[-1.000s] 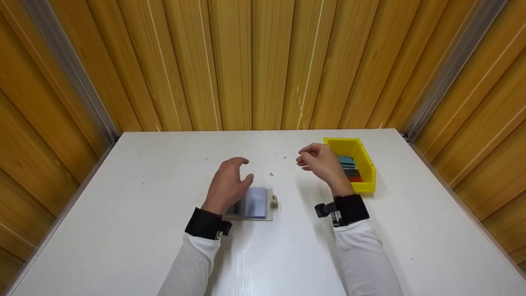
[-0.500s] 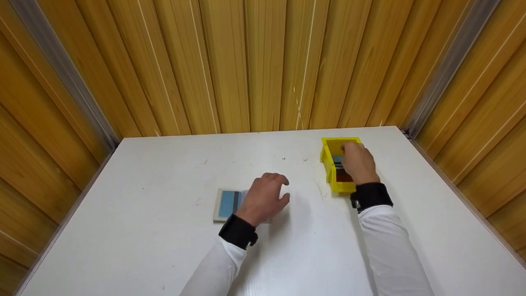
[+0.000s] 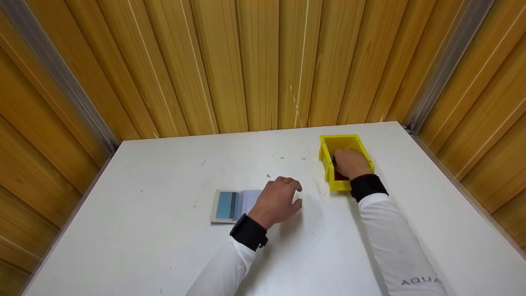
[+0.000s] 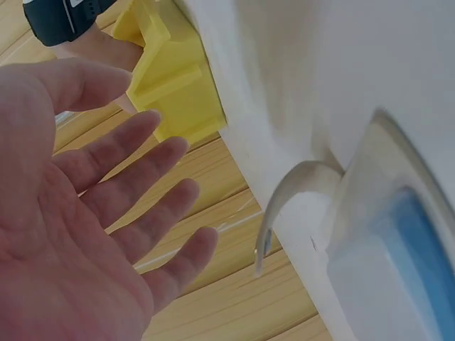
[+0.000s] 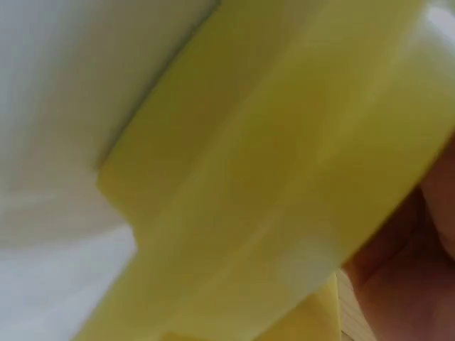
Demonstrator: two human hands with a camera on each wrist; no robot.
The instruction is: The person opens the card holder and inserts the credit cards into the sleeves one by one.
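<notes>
My left hand [image 3: 278,201] hovers over the right part of an opened card holder [image 3: 213,207], fingers relaxed and holding nothing. In the left wrist view its palm and spread fingers show, and the holder's curved strap [image 4: 298,177] sticks up apart from them. A blue card [image 3: 224,205] with a dark stripe lies in the holder's left side; clear sleeves [image 3: 248,199] lie beside it. My right hand [image 3: 351,163] reaches down into a yellow bin [image 3: 341,186]. Its fingertips are hidden there, and the right wrist view shows mostly the bin's wall [image 5: 263,163].
The white table [image 3: 164,246] carries small bits of debris near its middle. Wood-look panels [image 3: 263,65] rise behind and at both sides. The bin stands near the table's far right corner.
My right hand has moved right and down into the bin. My left hand has shifted right and toward me, uncovering the blue card in the holder.
</notes>
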